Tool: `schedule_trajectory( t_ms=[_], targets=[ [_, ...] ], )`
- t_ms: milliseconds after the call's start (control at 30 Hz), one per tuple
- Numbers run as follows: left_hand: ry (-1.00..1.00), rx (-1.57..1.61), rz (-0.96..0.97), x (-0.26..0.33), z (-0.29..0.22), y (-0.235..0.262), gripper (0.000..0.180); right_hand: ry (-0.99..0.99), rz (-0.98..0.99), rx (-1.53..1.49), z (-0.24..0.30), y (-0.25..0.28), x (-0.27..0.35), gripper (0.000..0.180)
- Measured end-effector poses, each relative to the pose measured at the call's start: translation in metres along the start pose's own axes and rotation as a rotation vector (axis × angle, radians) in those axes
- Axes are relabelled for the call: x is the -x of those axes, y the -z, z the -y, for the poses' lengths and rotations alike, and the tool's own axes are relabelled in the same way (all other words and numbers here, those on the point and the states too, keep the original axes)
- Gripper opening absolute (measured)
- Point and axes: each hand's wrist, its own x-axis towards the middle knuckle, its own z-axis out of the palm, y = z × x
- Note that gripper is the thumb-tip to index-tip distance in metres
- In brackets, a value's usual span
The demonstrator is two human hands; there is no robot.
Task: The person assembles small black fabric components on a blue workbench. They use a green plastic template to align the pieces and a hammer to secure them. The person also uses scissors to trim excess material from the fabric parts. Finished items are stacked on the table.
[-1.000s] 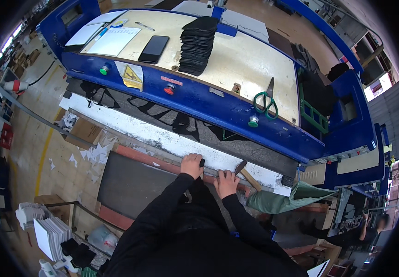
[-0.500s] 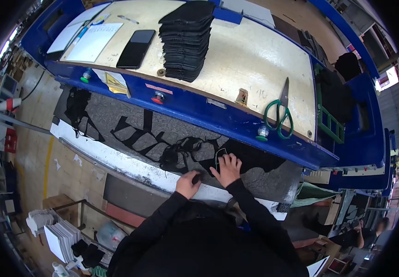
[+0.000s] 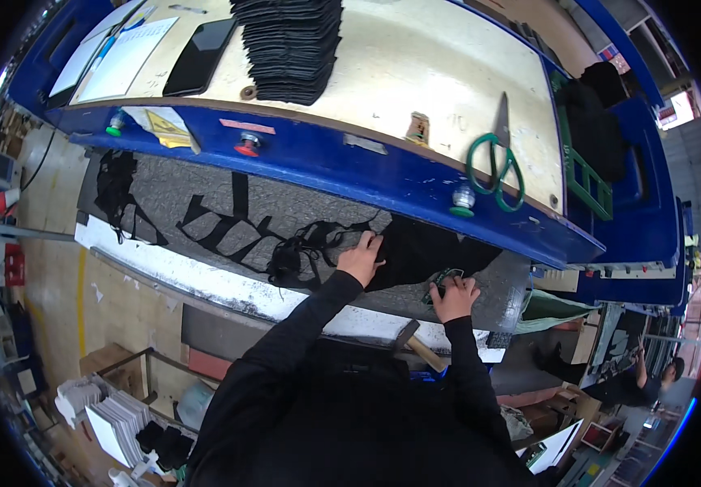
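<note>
A black fabric piece (image 3: 415, 252) lies on the dark, wrinkled work surface (image 3: 204, 199). My left hand (image 3: 361, 260) is at its left edge, fingers bent and closed on the material. To the right, my right hand (image 3: 454, 300) grips a small thin-rimmed frame with green on it, like a cutting die (image 3: 445, 280), at the fabric's near edge. My fingers partly cover this frame. Left of my left hand lie tangled black offcuts (image 3: 289, 256) and a strip-like fabric skeleton (image 3: 232, 223).
Above runs a blue machine beam (image 3: 301, 162) with buttons. On its pale top are a black fabric stack (image 3: 289, 53), a phone (image 3: 200, 57), papers (image 3: 127, 61) and green-handled scissors (image 3: 496, 162). A wooden-handled hammer (image 3: 425, 352) lies near my body. Another person (image 3: 638, 381) is at far right.
My right hand has moved right with the die, off the middle of the fabric. My left hand has moved up and right onto the fabric. The view has shifted, and the hammer now shows.
</note>
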Motion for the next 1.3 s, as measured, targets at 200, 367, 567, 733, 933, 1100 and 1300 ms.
schedule_trajectory(
  t_ms=[200,367,567,733,933,1100,1300],
  targets=[
    [-0.027,-0.086,0.147,-0.017,0.011,-0.011,0.033,-0.097,-0.178,-0.094,0.036,-0.003,0.01,0.037],
    [-0.167,0.351,0.21,0.006,-0.002,0.05,0.024,0.116,-0.166,-0.437,0.085,0.023,-0.003,0.043],
    [0.111,0.86,0.027,0.034,-0.004,0.065,0.023,0.113,0.311,-1.102,0.091,-0.032,-0.024,0.038],
    [0.367,1.404,-0.064,0.064,0.018,0.069,0.039,0.207,0.522,-1.387,0.095,0.007,-0.017,0.027],
    [0.417,2.091,0.192,0.093,0.029,0.078,0.061,0.349,0.373,-1.038,0.114,0.091,0.001,0.026],
    [0.456,2.013,0.472,0.104,0.002,0.081,0.076,0.774,0.597,-1.017,0.127,0.158,0.006,0.024],
    [0.506,1.823,0.601,0.118,-0.028,0.074,0.091,0.342,0.913,-0.751,0.121,0.13,0.002,0.03]
  ],
)
